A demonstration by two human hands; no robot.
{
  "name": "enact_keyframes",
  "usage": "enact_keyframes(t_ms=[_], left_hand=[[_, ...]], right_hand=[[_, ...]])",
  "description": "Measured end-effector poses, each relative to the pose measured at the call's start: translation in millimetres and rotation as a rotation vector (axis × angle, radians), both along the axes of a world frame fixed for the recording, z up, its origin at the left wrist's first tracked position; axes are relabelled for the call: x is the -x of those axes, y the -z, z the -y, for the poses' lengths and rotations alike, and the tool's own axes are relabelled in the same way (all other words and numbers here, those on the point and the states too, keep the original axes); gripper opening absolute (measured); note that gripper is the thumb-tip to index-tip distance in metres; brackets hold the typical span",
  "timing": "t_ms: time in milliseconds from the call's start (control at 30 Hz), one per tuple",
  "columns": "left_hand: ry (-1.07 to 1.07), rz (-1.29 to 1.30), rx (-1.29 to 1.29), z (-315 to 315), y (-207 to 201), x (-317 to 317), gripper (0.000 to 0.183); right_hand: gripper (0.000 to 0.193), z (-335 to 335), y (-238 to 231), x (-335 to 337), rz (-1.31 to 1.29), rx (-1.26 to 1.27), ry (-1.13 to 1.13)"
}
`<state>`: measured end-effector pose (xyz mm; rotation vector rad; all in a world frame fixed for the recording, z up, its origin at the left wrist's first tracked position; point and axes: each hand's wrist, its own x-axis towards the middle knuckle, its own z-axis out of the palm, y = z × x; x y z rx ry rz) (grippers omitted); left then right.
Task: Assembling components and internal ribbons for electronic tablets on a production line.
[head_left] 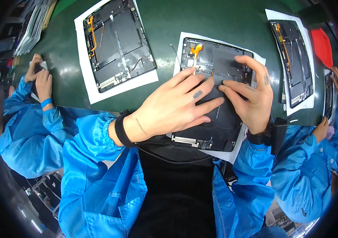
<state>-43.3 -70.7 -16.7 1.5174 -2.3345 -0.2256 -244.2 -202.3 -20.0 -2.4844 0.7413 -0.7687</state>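
Observation:
An opened tablet (228, 107) lies in front of me on white paper, its black inside facing up. My left hand (181, 101) reaches across it from the left, palm down, fingers stretched out and apart. Its fingertips touch the inside of the tablet just below an orange flex cable (196, 49). Over the tablet's right half is my right hand (252, 91), with thumb and one finger pinched together close to the surface. Another finger points toward the tablet's upper right edge. Whatever the pinch holds, if anything, is too small to make out.
Another opened tablet (117, 43) lies on paper to the left, and a further one (294, 59) to the right. A red tray (321, 48) stands at far right. Co-workers in blue sleeves (30, 135) sit on both sides. Stacked pale sheets (34, 27) are at far left on the green table (161, 23).

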Motion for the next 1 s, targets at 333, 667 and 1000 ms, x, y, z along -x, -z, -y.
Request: enact_keyframes(t_ms=[333, 667, 1000], left_hand=[[0.010, -0.067, -0.030, 9, 0, -4, 0.061], [-0.073, -0.033, -0.073, 12, -1, -1, 0.069], [-0.501, -0.526, -0.394, -94, -26, -5, 0.018]], right_hand=[[0.021, 13, 6, -1, 0.066, -0.213, 0.043], [0.036, 15, 9, -6, 0.113, -0.299, 0.142], [0.042, 14, 12, -11, 0.068, -0.179, 0.094]])
